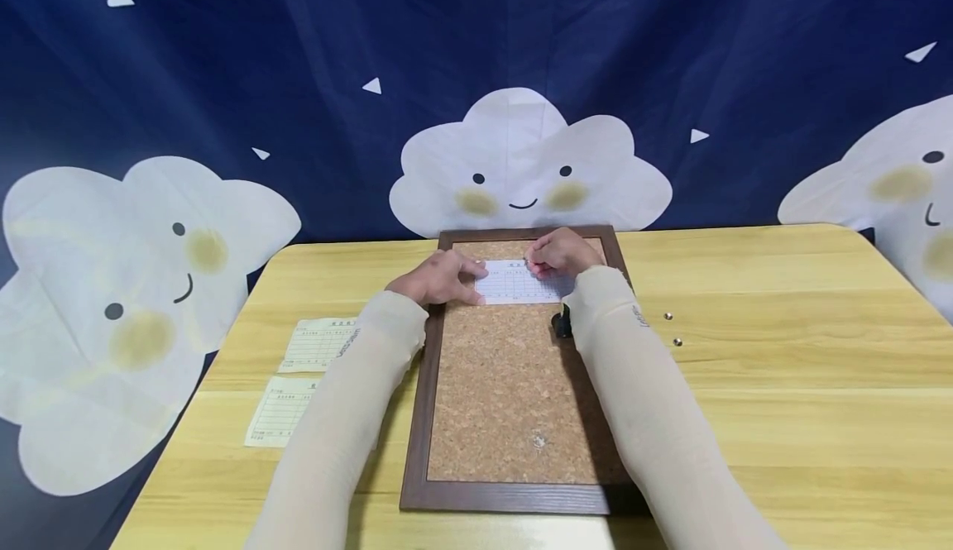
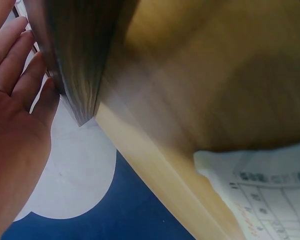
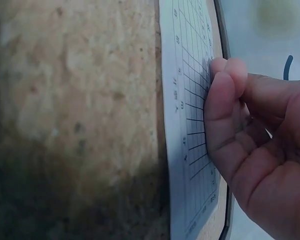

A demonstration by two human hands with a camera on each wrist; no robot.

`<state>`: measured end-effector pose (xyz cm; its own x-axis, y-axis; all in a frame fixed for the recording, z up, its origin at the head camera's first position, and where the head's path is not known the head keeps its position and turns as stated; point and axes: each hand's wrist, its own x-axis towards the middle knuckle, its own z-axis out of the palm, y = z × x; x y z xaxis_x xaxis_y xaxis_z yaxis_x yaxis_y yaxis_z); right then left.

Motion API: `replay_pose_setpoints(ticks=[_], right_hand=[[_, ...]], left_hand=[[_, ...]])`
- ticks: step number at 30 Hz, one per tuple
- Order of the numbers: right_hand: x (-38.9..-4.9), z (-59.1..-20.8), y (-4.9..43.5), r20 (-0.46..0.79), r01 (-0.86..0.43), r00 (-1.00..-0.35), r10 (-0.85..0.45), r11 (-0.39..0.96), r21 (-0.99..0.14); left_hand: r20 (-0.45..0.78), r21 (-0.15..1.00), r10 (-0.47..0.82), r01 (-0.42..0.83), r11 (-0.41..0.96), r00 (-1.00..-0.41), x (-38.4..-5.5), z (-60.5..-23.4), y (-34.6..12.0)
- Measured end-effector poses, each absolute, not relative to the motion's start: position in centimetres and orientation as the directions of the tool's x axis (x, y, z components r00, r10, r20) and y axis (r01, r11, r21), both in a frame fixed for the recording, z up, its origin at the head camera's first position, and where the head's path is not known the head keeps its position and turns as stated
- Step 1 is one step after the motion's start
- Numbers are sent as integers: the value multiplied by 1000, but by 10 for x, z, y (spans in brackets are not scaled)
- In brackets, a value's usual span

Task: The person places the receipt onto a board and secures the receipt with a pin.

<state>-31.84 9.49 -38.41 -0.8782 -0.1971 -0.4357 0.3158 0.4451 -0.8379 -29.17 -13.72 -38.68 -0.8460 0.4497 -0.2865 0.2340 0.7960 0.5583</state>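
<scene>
A white printed form slip with a ruled table lies across the upper part of a brown-framed corkboard. My left hand rests at the slip's left end, its thumb and extended fingers touching the paper; in the left wrist view the fingers are straight beside the frame. Over the slip's upper edge, my right hand pinches what looks like a small metal thumbtack, mostly hidden by the fingertips. The right wrist view shows thumb and index fingers pressed together against the slip.
Two yellowish form slips lie on the wooden table left of the board, partly behind the left sleeve. Right of the board sit two small metal thumbtacks. A small shiny patch shows low on the cork. A cloud-patterned curtain hangs behind.
</scene>
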Motion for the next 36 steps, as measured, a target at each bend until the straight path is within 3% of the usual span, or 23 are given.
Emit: replay_pose_setpoints(ticks=[11, 36], right_hand=[[-318, -384, 95, -421, 272, -886, -195, 518, -811], [-323, -382, 91, -446, 277, -873, -200, 550, -788]], left_hand=[[-281, 562, 446, 231, 794, -850, -290, -388, -135], [-287, 558, 434, 219, 800, -854, -290, -387, -136]])
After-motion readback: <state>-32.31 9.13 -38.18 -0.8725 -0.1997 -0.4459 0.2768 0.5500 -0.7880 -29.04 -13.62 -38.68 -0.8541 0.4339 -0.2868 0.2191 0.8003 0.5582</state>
